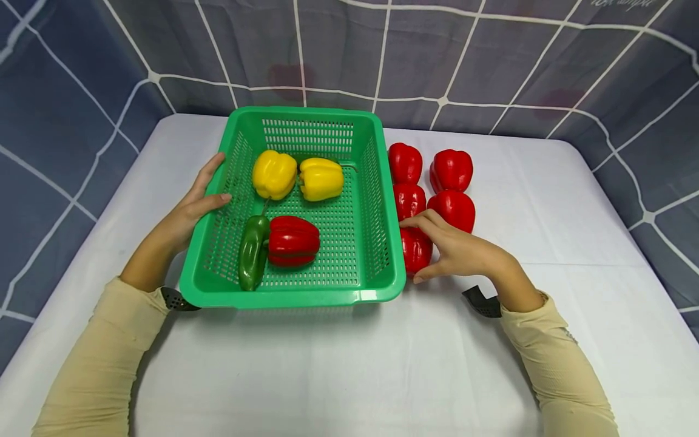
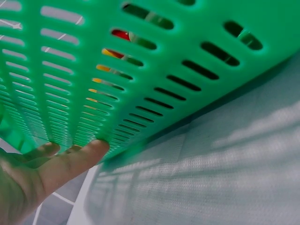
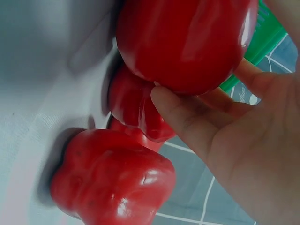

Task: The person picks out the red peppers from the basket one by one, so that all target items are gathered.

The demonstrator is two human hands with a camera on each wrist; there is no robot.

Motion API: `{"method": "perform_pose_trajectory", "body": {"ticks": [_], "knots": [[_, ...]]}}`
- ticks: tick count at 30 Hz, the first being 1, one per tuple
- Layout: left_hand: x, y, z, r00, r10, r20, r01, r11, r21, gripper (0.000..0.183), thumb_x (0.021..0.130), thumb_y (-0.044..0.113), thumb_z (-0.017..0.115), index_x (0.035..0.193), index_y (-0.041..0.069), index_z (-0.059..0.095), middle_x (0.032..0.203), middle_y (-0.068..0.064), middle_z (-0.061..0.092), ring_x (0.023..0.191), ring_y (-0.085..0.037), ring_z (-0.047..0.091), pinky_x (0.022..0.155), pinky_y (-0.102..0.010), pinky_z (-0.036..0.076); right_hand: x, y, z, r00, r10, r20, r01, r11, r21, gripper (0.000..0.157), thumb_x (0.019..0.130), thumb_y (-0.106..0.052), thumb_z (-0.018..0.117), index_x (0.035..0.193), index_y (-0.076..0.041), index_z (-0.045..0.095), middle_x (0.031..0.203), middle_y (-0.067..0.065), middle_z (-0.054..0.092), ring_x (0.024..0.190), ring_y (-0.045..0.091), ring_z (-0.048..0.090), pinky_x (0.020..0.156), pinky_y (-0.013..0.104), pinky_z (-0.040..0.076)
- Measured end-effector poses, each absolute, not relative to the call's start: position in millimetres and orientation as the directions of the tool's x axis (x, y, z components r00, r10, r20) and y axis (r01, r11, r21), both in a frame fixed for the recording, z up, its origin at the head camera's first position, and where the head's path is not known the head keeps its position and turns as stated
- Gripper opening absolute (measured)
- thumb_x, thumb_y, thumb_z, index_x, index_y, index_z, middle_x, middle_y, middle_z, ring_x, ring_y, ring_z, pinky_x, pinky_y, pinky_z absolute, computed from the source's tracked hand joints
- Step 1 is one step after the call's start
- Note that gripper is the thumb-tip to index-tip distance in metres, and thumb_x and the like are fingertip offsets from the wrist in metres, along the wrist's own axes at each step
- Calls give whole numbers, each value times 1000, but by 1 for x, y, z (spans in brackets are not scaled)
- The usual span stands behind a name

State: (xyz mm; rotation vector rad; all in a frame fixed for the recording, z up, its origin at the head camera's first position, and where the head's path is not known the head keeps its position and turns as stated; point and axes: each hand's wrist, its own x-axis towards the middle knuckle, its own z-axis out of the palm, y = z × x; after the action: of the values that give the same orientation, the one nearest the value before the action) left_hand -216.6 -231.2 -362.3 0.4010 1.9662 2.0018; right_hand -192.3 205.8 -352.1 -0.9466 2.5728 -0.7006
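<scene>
A green plastic basket (image 1: 327, 298) stands on the white-covered table, left of centre. My left hand (image 1: 182, 221) rests along its left side, fingers and thumb extended; in the left wrist view the thumb lies against the slotted wall. On the other side, my right hand (image 1: 464, 246) holds the nearest red bell pepper (image 1: 416, 254) between thumb and fingers, close by the basket's right wall. The right wrist view shows fingertips at this pepper's (image 3: 183, 42) lower edge. Inside the basket lie two yellow bell peppers (image 1: 274, 175), a red bell pepper (image 1: 293, 241) and a long green pepper (image 1: 253, 252).
Several more red bell peppers (image 1: 452, 209) sit in a cluster right of the basket, behind my right hand. A grey curtain (image 1: 338, 48) with white lines surrounds the table (image 1: 557, 243) at the back and sides.
</scene>
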Motion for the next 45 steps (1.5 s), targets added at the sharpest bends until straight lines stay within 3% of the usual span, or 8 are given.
{"method": "perform_pose_trajectory", "body": {"ticks": [17,34,45], "knots": [[-216,-231,-361,-915,402,-19,-18,7,1000,69,95,10,39,146,34,-2,149,-21,-1,96,-9,57,69,-25,55,-191,208,-350,-747,-651,-137,-521,700,-488,88,63,-27,83,136,-17,34,121,5,38,119,22,36,90,43,47],[-216,-230,-361,-914,405,-35,-37,3,999,70,95,12,41,145,35,-2,151,-18,-4,98,-9,56,70,-25,55,-191,215,-341,-752,-636,-174,-473,703,-531,93,63,-25,83,140,-18,31,124,7,39,116,22,37,88,42,48],[-215,-230,-358,-917,398,-39,-39,8,999,71,95,13,41,145,36,-2,152,-15,-5,101,-8,53,72,-24,54,-192,217,-337,-748,-649,-142,-491,684,-540,92,65,-27,82,139,-10,32,126,11,40,119,26,36,90,46,47]]}}
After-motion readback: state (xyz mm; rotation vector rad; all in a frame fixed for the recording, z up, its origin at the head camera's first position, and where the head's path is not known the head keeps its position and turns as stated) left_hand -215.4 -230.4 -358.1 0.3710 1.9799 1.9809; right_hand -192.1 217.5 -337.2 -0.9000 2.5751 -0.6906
